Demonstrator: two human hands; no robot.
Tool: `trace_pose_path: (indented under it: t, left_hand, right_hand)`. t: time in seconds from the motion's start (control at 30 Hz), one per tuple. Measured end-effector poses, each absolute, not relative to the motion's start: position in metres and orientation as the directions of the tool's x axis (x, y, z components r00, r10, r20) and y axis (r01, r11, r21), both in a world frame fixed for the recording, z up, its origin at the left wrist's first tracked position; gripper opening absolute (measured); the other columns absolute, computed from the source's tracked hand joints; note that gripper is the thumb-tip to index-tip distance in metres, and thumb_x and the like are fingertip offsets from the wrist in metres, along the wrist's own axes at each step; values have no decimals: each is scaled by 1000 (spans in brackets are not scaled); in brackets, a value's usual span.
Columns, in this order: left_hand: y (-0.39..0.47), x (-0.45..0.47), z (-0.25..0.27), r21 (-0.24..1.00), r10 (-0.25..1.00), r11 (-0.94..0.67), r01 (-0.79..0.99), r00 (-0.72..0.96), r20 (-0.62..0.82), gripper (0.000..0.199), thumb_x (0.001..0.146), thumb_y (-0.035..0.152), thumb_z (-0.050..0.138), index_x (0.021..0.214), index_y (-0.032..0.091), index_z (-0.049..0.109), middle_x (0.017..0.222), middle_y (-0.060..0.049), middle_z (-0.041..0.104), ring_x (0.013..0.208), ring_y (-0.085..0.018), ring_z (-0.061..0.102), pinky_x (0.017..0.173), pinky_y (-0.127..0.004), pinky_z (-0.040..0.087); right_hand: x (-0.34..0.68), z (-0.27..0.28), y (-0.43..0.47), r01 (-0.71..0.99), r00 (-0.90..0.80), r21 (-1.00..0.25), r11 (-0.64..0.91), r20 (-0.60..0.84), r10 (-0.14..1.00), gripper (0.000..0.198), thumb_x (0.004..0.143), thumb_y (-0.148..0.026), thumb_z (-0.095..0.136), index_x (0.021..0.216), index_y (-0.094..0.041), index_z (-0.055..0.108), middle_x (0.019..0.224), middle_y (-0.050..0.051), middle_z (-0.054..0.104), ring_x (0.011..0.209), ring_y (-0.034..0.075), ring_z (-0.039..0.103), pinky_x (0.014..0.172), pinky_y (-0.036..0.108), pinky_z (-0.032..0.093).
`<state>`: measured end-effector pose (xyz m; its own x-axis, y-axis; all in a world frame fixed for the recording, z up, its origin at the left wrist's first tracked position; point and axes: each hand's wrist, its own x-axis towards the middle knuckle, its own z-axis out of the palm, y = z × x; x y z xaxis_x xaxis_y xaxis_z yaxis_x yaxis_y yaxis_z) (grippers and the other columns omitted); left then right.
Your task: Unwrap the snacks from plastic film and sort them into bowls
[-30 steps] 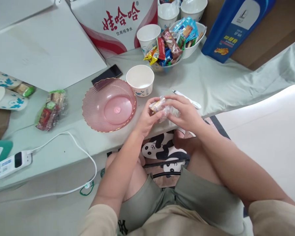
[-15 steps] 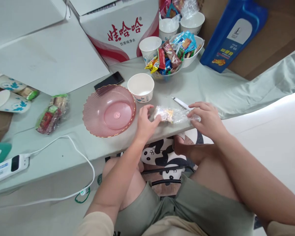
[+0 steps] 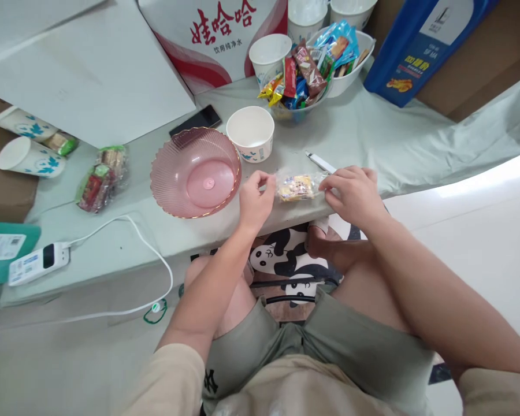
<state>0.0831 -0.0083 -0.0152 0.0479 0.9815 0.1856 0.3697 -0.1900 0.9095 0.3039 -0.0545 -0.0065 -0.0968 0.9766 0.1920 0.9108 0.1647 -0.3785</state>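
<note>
A clear plastic bag of small yellowish wrapped snacks (image 3: 296, 188) lies near the table's front edge between my hands. My left hand (image 3: 256, 200) pinches the bag's left end between thumb and fingers. Closed on the bag's right end is my right hand (image 3: 354, 193). A white utility knife or pen-like tool (image 3: 320, 162) lies just behind my right hand, its near end hidden. To the left of my left hand stands a pink ribbed bowl (image 3: 173, 182) with a gold rim. A white paper bowl (image 3: 251, 136) stands behind the left hand.
Bowls of packaged snacks (image 3: 305, 75) and paper cups stand at the back, beside a blue jug (image 3: 420, 52). A black phone (image 3: 205, 118) lies behind the pink bowl. At left are packaged bundles (image 3: 99, 182), tipped cups (image 3: 30, 157) and a power strip (image 3: 39, 264) with a white cable.
My left hand has moved from resting open against the bag to pinching its left end. The bag is now stretched out flatter between both hands. The view has tilted downward.
</note>
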Motion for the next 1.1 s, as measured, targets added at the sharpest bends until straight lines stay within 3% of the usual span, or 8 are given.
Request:
trace_pose_path:
  t: [0.13,0.27,0.47,0.6,0.7,0.8,0.93,1.1]
  left_hand:
    - [-17,77,-19,969,997,-61,239,-40,73,10,95,27,54,87,23,49,65,5,56,55,-10,61,55,-23,50]
    - [-28,62,-26,892,999,-12,452,48,-12,20,83,16,59,98,24,50,61,7,53,50,-11,56,55,-26,47]
    - [-33,69,-22,595,879,-431,678,168,446,36,82,23,61,117,20,52,121,-13,61,110,-25,61,93,-41,52]
    - [-20,91,-20,507,874,-462,728,276,401,41,88,32,62,127,21,53,132,-13,62,130,-30,53,110,-46,40]
    - [-6,96,-21,539,926,-377,753,288,245,36,88,32,66,122,22,61,110,-9,72,114,-30,62,105,-47,41]
    - [4,94,-19,579,925,-375,724,338,176,14,89,26,63,101,23,69,82,-4,70,92,-26,65,93,-42,45]
    - [5,91,-9,621,893,-448,643,358,273,12,89,22,59,79,23,66,73,-2,64,79,-21,60,79,-36,45]
    - [2,85,1,642,864,-487,592,222,451,12,89,22,59,78,23,62,78,-3,63,82,-20,60,82,-35,47]
  right_hand:
    - [322,-4,-59,944,102,-328,-37,184,978,25,84,-18,52,88,-23,75,99,11,73,111,35,55,93,54,33]
    - [319,3,-63,936,94,-351,-6,235,967,31,86,-19,50,106,-22,74,117,14,69,117,36,54,94,54,38]
    - [290,5,-53,908,-48,-403,115,172,984,59,87,-27,53,145,-18,53,121,16,69,114,37,58,96,52,41]
    - [288,4,-50,895,-82,-432,114,92,992,43,85,-25,53,125,-20,68,94,11,72,100,33,62,93,50,41]
    - [294,6,-53,855,-100,-497,148,123,987,33,89,-31,51,111,-19,73,95,11,69,87,26,64,88,44,45]
    - [298,5,-54,849,-23,-517,110,173,985,44,89,-33,52,128,-18,66,113,14,67,80,23,62,80,41,48]
    - [299,1,-48,884,34,-465,42,155,987,32,86,-26,54,112,-20,72,111,13,72,87,27,64,77,41,45]
    - [295,7,-45,907,92,-419,31,271,958,24,90,-23,46,91,-23,70,97,10,73,93,29,62,81,42,41]
